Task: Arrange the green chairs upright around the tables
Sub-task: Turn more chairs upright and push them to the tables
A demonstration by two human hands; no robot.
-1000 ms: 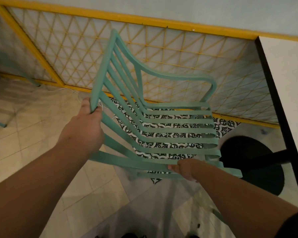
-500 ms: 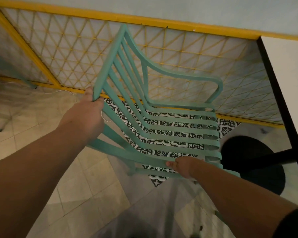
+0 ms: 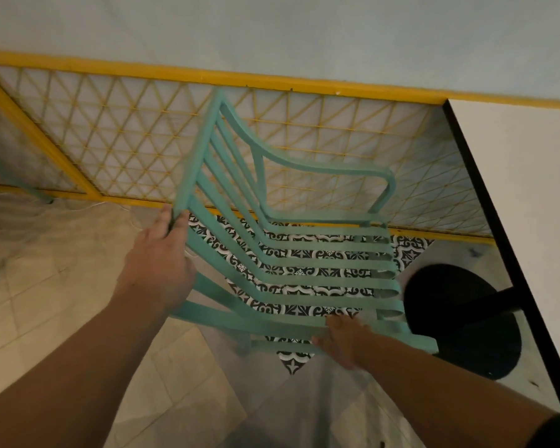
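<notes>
Both hands are closed on the one chair: the left hand (image 3: 162, 263) wraps the near end of the backrest's top rail, and the right hand (image 3: 343, 341) curls under the near side rail of the seat. The green chair (image 3: 324, 262) leans over at an angle, just beside the white table (image 3: 514, 221), its seat front towards the table's round black base (image 3: 459, 318) and the yellow lattice fence (image 3: 304, 134) behind it. To do this well, I would level the seat before lowering, then set all the feet down together, clear of the base. The chair's legs are hidden under the slats, so I cannot tell whether any foot touches the patterned floor tiles (image 3: 291, 363). The table runs out of view on the right.
</notes>
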